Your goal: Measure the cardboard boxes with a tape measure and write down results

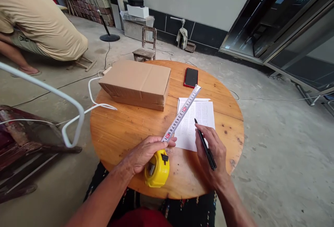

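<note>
My left hand is closed on a tape measure, its thumb and fingers pinching the blade just above the yellow case. The white blade is drawn out and slants up to the right, over the edge of some paper sheets covered in small handwriting. In my right hand is a black pen, its tip pointing up and left over the paper. A closed cardboard box lies left of the sheets.
A phone in a red case lies on the round wooden table near its far edge. White tubing and a cable reach in from the left. Beyond stand a small wooden chair and a seated person.
</note>
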Available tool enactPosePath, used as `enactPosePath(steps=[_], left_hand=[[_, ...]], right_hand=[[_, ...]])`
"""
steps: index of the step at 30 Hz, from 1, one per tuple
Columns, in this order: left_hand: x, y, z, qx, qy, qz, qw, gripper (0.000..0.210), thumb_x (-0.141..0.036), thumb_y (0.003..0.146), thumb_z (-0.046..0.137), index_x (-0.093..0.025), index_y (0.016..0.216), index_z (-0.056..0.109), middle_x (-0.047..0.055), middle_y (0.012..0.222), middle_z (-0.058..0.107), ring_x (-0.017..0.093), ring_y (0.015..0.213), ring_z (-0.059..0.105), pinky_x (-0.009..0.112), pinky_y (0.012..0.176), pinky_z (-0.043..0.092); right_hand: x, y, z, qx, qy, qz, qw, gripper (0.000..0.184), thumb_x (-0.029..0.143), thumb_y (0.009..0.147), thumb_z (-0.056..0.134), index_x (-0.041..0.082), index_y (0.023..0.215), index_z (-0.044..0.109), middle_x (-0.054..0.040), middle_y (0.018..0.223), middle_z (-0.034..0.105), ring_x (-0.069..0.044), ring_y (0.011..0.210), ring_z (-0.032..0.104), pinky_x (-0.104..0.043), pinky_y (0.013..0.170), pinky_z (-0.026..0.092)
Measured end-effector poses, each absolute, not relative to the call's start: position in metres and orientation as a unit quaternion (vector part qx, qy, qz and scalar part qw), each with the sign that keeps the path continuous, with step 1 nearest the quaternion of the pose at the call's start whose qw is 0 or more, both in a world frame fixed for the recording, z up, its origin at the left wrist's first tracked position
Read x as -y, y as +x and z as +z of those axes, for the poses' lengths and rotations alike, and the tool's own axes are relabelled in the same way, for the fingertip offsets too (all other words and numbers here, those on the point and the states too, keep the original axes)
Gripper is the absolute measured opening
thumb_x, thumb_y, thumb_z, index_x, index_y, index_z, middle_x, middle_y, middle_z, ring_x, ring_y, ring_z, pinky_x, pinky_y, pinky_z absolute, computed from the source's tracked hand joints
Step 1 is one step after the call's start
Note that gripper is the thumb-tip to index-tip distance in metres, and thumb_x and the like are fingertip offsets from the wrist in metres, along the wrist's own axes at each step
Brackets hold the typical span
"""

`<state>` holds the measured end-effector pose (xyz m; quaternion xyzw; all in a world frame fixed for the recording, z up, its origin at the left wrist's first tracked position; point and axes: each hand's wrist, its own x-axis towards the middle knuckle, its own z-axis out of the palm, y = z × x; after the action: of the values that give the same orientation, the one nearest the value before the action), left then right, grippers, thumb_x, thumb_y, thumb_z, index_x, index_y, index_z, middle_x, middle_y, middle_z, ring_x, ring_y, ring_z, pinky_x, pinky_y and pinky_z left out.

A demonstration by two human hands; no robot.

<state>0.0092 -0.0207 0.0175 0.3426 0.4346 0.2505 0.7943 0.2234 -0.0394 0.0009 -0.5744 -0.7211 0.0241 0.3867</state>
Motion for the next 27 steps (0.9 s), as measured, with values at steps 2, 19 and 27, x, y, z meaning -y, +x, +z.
enactPosePath(steps=[2,19,27], left_hand=[[0.021,0.009,0.017,-0.427,0.342,0.254,0.798,0.023,-0.030,0.077,0.065,-0.016,0.092,0.077,0.010,0.133,0.060,0.012,0.068,0.063,0.025,0.063,0.043],[0.025,0.007,0.018,-0.438,0.346,0.262,0.787,0.032,-0.038,0.070,0.071,-0.015,0.092,0.076,0.011,0.128,0.063,0.012,0.064,0.059,0.025,0.061,0.043],[0.026,0.007,0.010,-0.425,0.351,0.271,0.789,0.033,-0.036,0.072,0.071,-0.012,0.095,0.075,0.010,0.107,0.071,0.012,0.062,0.059,0.025,0.061,0.043]], right_hand=[[0.038,0.239,0.001,0.760,-0.573,-0.037,0.303,0.041,0.011,0.088,0.045,0.023,0.127,0.053,-0.0108,0.112,0.063,-0.024,0.098,0.060,-0.039,0.082,0.047],[0.038,0.273,-0.032,0.745,-0.629,-0.074,0.210,0.046,0.003,0.080,0.037,0.018,0.115,0.063,-0.0126,0.120,0.064,-0.027,0.108,0.058,-0.044,0.086,0.048],[0.038,0.276,-0.036,0.743,-0.628,-0.065,0.223,0.039,0.005,0.082,0.040,0.017,0.108,0.066,-0.0115,0.116,0.066,-0.026,0.105,0.060,-0.043,0.087,0.048]])
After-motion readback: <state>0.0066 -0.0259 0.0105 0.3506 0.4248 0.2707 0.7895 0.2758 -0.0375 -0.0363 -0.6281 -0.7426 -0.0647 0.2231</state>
